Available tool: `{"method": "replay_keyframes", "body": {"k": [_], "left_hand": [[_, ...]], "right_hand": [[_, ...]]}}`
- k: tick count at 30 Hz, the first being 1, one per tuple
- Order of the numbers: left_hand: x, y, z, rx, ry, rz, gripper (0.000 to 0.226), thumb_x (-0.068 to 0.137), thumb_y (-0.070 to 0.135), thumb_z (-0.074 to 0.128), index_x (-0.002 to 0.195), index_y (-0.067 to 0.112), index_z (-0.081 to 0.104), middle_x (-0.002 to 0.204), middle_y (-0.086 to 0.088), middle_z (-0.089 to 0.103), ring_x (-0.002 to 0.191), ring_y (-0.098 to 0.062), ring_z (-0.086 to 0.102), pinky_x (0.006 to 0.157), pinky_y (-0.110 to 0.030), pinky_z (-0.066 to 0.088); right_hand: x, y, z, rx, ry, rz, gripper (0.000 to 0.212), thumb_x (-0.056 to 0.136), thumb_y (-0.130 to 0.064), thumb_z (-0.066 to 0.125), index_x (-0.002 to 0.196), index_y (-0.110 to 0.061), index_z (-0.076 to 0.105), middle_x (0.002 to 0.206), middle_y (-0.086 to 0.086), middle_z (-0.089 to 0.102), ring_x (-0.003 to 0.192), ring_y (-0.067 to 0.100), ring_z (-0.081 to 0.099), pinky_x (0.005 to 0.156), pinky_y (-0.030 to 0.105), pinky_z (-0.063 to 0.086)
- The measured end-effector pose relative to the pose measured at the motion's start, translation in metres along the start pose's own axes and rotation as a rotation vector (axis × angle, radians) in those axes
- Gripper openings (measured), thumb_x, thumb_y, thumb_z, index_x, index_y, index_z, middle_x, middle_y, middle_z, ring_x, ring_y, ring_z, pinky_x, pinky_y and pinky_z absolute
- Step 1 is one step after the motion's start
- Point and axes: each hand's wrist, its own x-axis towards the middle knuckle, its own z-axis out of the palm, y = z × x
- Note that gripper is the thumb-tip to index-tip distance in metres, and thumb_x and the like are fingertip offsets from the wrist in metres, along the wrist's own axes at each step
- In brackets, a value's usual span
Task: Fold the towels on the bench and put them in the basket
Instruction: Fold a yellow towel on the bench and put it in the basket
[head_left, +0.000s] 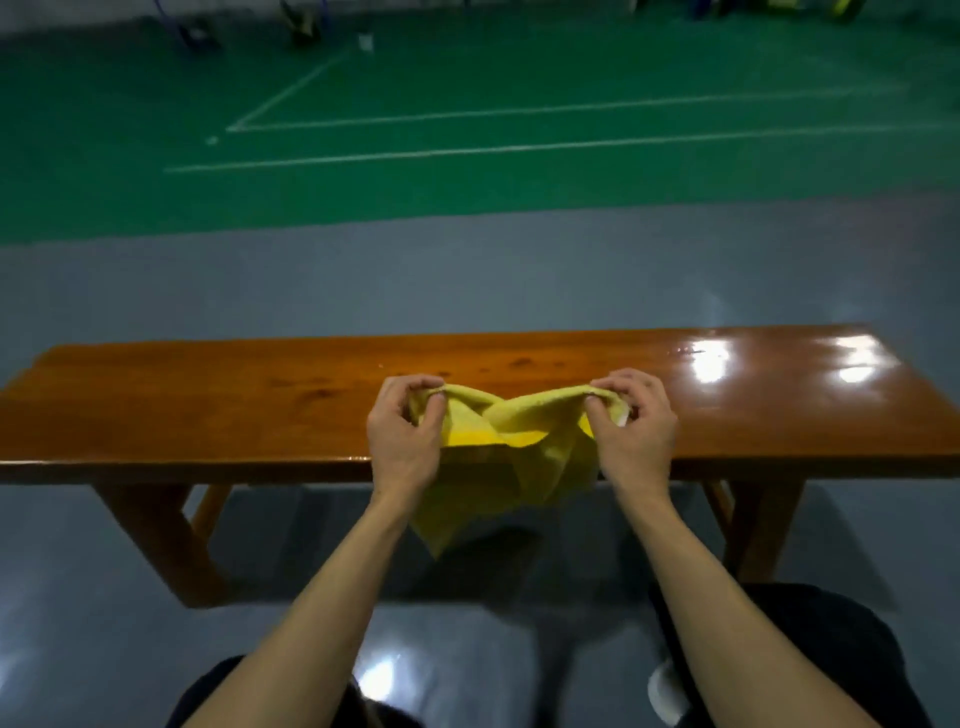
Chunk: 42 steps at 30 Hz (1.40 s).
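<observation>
A yellow towel hangs crumpled between my two hands, over the near edge of the wooden bench. My left hand pinches one top corner of it. The other top corner is pinched by my right hand. The towel's upper edge sags between the hands, and its lower part droops below the bench's front edge. No basket is in view.
The bench is long, glossy and brown, with angled legs at both ends. Beyond it lie grey floor and a green court with white lines. My dark-clad knees are at the bottom of the view.
</observation>
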Motion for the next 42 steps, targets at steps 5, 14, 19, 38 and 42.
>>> {"method": "replay_keyframes", "body": {"k": [5, 14, 19, 38, 42], "left_hand": [[0.054, 0.051, -0.004, -0.042, 0.043, 0.015, 0.016, 0.091, 0.01, 0.061, 0.1, 0.023, 0.062, 0.095, 0.012, 0.06, 0.084, -0.002, 0.056, 0.072, -0.019, 0.045], [0.135, 0.091, -0.014, 0.277, -0.416, 0.047, 0.058, 0.065, 0.024, 0.087, 0.112, 0.036, 0.055, 0.12, -0.001, 0.046, 0.109, -0.019, 0.046, 0.095, -0.034, 0.043], [0.172, 0.064, -0.001, 0.533, -0.308, 0.102, 0.028, 0.083, 0.005, 0.068, 0.11, 0.013, 0.066, 0.112, -0.007, 0.055, 0.104, -0.022, 0.052, 0.089, -0.032, 0.043], [0.266, -0.162, 0.116, 0.456, -0.567, 0.055, 0.032, 0.083, -0.003, 0.043, 0.084, 0.005, 0.074, 0.122, -0.012, 0.048, 0.099, -0.023, 0.052, 0.078, -0.018, 0.032], [0.26, -0.146, 0.102, 0.555, -0.712, -0.119, 0.049, 0.082, 0.045, 0.039, 0.108, 0.017, 0.07, 0.141, -0.004, 0.037, 0.133, -0.021, 0.03, 0.107, -0.029, 0.024]], "right_hand": [[0.057, -0.029, -0.014, 0.088, 0.028, -0.004, 0.029, 0.085, -0.006, 0.066, 0.083, -0.034, 0.056, 0.089, -0.016, 0.061, 0.085, -0.006, 0.057, 0.075, 0.012, 0.044], [0.149, -0.059, -0.034, 0.145, -0.08, 0.016, 0.036, 0.071, -0.015, 0.084, 0.099, -0.023, 0.064, 0.095, -0.003, 0.066, 0.084, 0.009, 0.062, 0.076, 0.03, 0.052], [0.173, -0.033, -0.016, -0.054, -0.322, -0.009, 0.055, 0.072, 0.004, 0.079, 0.119, -0.017, 0.06, 0.132, 0.007, 0.055, 0.116, 0.02, 0.057, 0.1, 0.034, 0.048], [0.245, 0.155, 0.113, -0.438, -0.258, 0.089, 0.024, 0.087, -0.01, 0.064, 0.095, -0.025, 0.048, 0.1, -0.002, 0.056, 0.096, 0.021, 0.056, 0.081, 0.034, 0.048], [0.222, 0.145, 0.093, -0.622, -0.304, -0.054, 0.01, 0.09, -0.018, 0.062, 0.098, -0.014, 0.058, 0.115, -0.001, 0.049, 0.11, 0.017, 0.047, 0.091, 0.027, 0.04]]}}
